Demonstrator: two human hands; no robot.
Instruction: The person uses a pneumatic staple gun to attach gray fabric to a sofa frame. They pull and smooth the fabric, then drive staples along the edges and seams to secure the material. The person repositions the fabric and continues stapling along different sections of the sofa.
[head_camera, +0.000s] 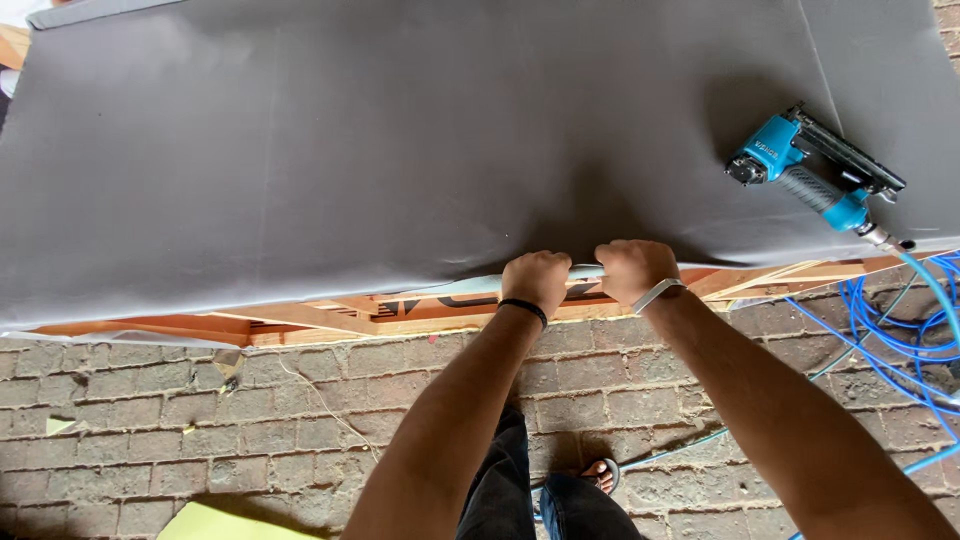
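The person's forearms extend over the brick floor (150, 400). Left hand (537, 280) and right hand (633, 270) are both clenched on the near edge of the grey upholstery fabric (400, 140), which is draped flat across the wooden frame (300, 318). That edge appears unfastened. The blue pneumatic stapler (815, 170) lies idle on the fabric, air hose (900, 320) attached.

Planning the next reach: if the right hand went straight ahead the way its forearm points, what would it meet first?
The right hand, gripping the edge of the grey fabric sheet, points up and slightly left. It would probably just slide across that sheet; the blue pneumatic staple gun lies well to the right of that line.
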